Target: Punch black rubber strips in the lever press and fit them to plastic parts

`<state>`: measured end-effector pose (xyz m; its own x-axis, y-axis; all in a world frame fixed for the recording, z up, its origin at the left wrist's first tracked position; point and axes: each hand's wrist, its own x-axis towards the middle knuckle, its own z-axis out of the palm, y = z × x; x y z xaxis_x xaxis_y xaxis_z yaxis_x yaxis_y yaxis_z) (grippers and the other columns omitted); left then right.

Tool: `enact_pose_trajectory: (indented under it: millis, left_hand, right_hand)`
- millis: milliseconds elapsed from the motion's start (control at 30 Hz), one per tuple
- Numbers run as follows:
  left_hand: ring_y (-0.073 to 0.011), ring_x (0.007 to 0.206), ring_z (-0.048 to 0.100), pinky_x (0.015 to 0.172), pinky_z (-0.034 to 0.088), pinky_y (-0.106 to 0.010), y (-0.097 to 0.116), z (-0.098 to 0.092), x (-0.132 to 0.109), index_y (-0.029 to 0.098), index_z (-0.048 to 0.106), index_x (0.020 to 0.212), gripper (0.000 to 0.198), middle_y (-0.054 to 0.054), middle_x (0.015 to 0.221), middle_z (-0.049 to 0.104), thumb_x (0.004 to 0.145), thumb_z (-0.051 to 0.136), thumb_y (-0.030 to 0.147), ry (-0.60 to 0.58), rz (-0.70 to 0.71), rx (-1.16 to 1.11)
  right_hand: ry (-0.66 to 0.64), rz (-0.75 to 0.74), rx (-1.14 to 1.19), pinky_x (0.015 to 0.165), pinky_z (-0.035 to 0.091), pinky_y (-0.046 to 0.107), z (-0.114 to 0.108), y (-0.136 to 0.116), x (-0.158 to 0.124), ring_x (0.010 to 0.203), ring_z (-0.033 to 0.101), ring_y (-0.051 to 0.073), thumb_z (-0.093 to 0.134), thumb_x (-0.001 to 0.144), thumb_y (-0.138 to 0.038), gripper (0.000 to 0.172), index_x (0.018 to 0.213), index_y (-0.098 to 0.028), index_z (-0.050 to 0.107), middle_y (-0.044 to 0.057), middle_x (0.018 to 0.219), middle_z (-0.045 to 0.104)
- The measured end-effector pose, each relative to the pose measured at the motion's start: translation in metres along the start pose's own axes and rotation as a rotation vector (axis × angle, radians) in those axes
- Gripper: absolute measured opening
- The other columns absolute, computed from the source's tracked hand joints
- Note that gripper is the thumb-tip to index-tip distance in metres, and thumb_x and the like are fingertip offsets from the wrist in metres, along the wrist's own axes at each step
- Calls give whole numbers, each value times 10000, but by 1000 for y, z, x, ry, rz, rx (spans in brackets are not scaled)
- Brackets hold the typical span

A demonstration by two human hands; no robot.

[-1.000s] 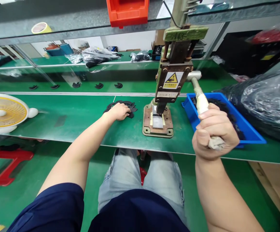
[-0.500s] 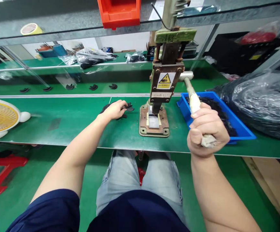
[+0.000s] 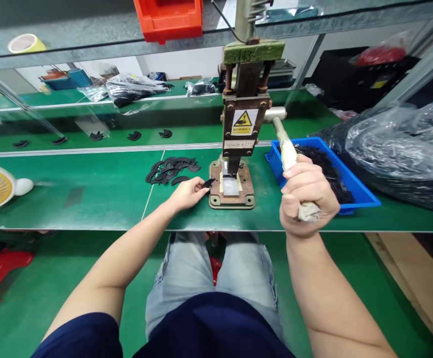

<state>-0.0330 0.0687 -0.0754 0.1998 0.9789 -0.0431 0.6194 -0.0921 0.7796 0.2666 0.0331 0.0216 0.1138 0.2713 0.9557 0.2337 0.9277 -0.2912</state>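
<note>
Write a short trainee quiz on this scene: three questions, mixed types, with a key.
1. What is the left hand holding?
2. True or false: the right hand is spread wide with nothing in it.
3. Which container sits to the right of the press on the green bench?
A) a glass jar
B) a blue bin
C) a white bucket

Key:
1. A black piece.
2. False; it grips the lever.
3. B.
</note>
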Motion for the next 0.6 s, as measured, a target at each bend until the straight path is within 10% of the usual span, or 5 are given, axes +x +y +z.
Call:
enact_pose_trajectory:
  millis: [200, 600]
  left_hand:
    - [-126, 551, 628, 564, 493, -240, 13, -3, 25, 218, 569, 908, 263, 14, 654, 681, 1013, 727, 400, -11, -144, -398]
    - [-95, 451, 569, 447, 425, -198, 52, 27, 72, 212, 546, 831, 317, 24, 567, 625, 1010, 779, 333, -179, -232, -399]
  right_hand:
    - [23, 8, -5, 1082, 568, 569, 3, -2, 0, 831, 682, 198, 738, 885, -314, 276, 702, -255, 541, -51, 674, 603]
    - [11, 19, -44, 1079, 578, 585, 1, -2, -2, 827, 686, 203, 722, 902, -383, 274, 726, -278, 539, -58, 679, 606]
